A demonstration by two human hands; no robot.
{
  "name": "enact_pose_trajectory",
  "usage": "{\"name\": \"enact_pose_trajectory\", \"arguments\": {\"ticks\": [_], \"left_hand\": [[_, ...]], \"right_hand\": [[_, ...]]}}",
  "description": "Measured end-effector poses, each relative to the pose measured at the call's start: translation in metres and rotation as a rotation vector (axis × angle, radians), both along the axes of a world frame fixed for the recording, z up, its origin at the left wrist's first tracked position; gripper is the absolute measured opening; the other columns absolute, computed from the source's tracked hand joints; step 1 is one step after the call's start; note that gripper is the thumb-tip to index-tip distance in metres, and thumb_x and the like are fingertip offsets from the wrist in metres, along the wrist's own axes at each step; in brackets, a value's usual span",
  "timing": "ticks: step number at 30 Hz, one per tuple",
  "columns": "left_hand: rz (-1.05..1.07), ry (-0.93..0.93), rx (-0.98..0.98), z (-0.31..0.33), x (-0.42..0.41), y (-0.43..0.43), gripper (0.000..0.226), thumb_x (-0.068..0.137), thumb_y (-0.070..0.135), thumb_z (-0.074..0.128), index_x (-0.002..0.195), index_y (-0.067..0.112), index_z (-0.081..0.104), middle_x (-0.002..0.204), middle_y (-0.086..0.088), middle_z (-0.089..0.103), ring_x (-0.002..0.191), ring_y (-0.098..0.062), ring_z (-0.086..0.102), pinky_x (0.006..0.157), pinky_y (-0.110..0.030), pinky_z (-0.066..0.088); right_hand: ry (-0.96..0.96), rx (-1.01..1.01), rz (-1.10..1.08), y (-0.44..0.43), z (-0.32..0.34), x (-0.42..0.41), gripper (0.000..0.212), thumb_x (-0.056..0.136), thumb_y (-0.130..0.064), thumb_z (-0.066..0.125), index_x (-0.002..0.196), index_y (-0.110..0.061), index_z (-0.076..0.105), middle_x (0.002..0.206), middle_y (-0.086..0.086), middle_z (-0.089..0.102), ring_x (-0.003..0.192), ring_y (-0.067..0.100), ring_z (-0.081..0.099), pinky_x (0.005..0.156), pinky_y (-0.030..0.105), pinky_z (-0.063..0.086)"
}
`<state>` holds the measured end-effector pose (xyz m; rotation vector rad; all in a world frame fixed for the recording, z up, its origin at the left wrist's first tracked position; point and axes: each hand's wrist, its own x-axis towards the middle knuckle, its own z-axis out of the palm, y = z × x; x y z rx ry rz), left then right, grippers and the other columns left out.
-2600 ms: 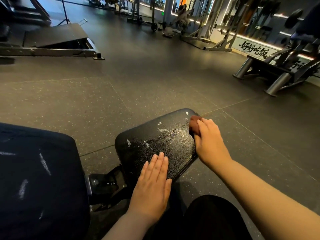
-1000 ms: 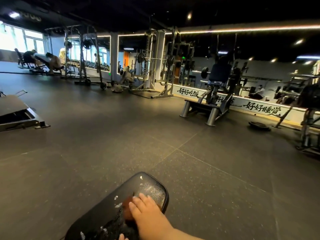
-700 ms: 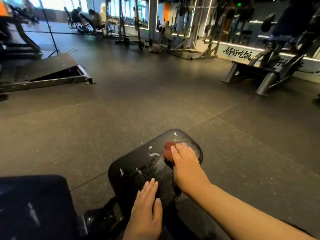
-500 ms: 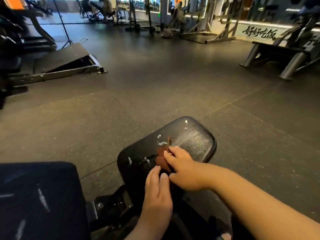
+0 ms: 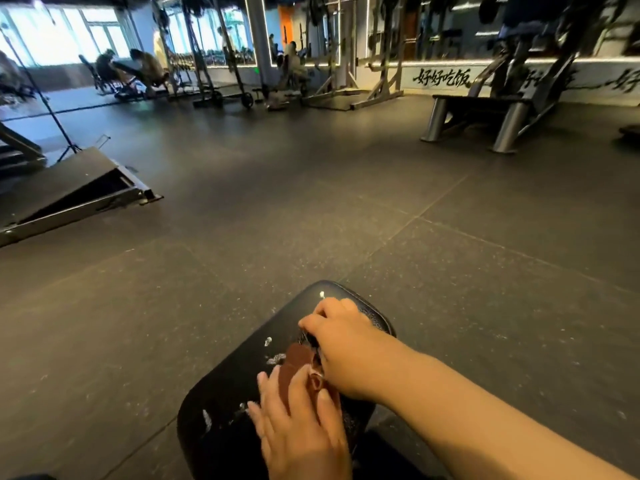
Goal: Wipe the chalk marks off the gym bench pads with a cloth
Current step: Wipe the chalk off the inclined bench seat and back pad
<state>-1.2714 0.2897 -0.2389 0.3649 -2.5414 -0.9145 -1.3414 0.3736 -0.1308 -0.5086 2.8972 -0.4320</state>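
Chalk marks (image 5: 268,341) speckle the bench pad (image 5: 228,386), low in the head view, just in front of the person. Its long axis runs from near left to far right, rounded end pointing away. The cloth (image 5: 298,358) lies bunched mid-pad. The right hand (image 5: 346,344) curls round its far part, and the left hand (image 5: 298,431) presses straight fingers on its near part. Bunched like that, it may smear chalk or skip the far-edge and near-corner spots.

The left hand (image 5: 298,420) and the right hand (image 5: 343,348) are bare, and the right forearm (image 5: 467,414) is uncovered as far as it shows.
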Motion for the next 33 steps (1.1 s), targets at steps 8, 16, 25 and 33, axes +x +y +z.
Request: {"name": "enact_pose_trajectory", "arguments": {"ticks": [8, 16, 25, 33], "left_hand": [[-0.113, 0.081, -0.056, 0.016, -0.032, -0.022, 0.02, 0.076, 0.027, 0.061, 0.089, 0.014, 0.069, 0.149, -0.013, 0.047, 0.146, -0.037, 0.027, 0.115, -0.054, 0.023], [-0.32, 0.35, -0.141, 0.025, -0.023, -0.007, 0.059, 0.097, 0.031, 0.029, 0.072, 0.005, 0.075, 0.122, -0.006, 0.066, 0.099, -0.02, 0.05, 0.113, -0.009, 0.012], [-0.149, 0.051, -0.114, 0.026, -0.049, 0.002, 0.045, 0.078, 0.026, 0.057, 0.118, 0.009, 0.07, 0.119, -0.014, 0.067, 0.117, -0.044, 0.058, 0.103, -0.047, 0.038], [-0.189, 0.057, -0.005, 0.021, -0.065, -0.012, 0.043, 0.096, 0.032, 0.042, 0.132, 0.019, 0.062, 0.138, -0.005, 0.054, 0.132, -0.03, 0.045, 0.11, -0.042, 0.032]], "right_hand": [[0.043, -0.062, 0.002, -0.007, 0.008, 0.0, 0.045, 0.094, -0.011, 0.055, 0.138, -0.01, 0.047, 0.139, 0.01, 0.037, 0.129, 0.03, 0.032, 0.107, 0.042, 0.034], [0.017, -0.106, 0.007, 0.004, 0.008, -0.002, 0.047, 0.094, -0.003, 0.049, 0.141, -0.002, 0.044, 0.16, 0.014, 0.025, 0.15, 0.028, 0.017, 0.122, 0.04, 0.019], [-0.011, -0.135, -0.071, 0.016, 0.007, -0.004, 0.059, 0.099, -0.007, 0.043, 0.155, -0.008, 0.022, 0.167, 0.007, 0.004, 0.155, 0.021, -0.001, 0.125, 0.038, 0.011], [-0.02, 0.029, -0.075, 0.02, 0.006, -0.017, 0.064, 0.103, -0.016, 0.04, 0.159, -0.007, 0.011, 0.168, 0.008, -0.001, 0.155, 0.023, -0.006, 0.125, 0.036, 0.0]]}}
